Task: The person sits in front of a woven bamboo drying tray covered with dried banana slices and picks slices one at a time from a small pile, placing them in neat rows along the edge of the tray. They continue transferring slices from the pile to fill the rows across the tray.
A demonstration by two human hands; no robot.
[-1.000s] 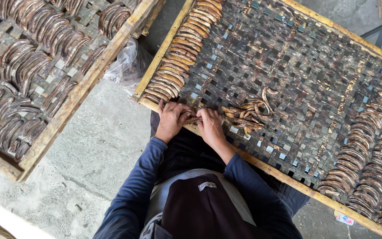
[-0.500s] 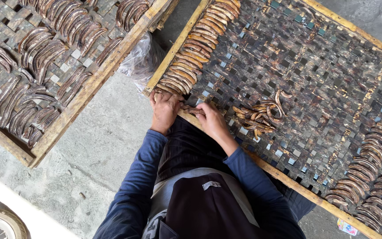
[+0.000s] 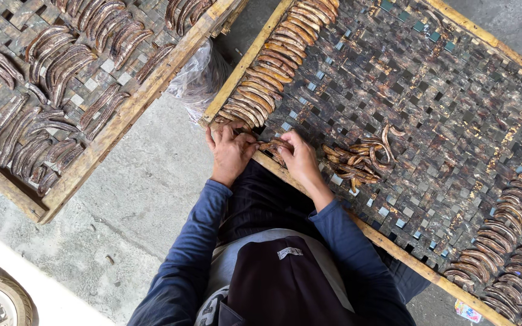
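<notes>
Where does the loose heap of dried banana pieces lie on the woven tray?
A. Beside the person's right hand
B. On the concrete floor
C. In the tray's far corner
A: the heap lies on the tray just beside the right hand.

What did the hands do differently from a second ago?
Very little moved. The left hand and right hand stayed together at the tray's wooden edge, both working a dried banana piece at the end of the row. The loose pile stayed put. Mostly the camera view shifted.
</notes>
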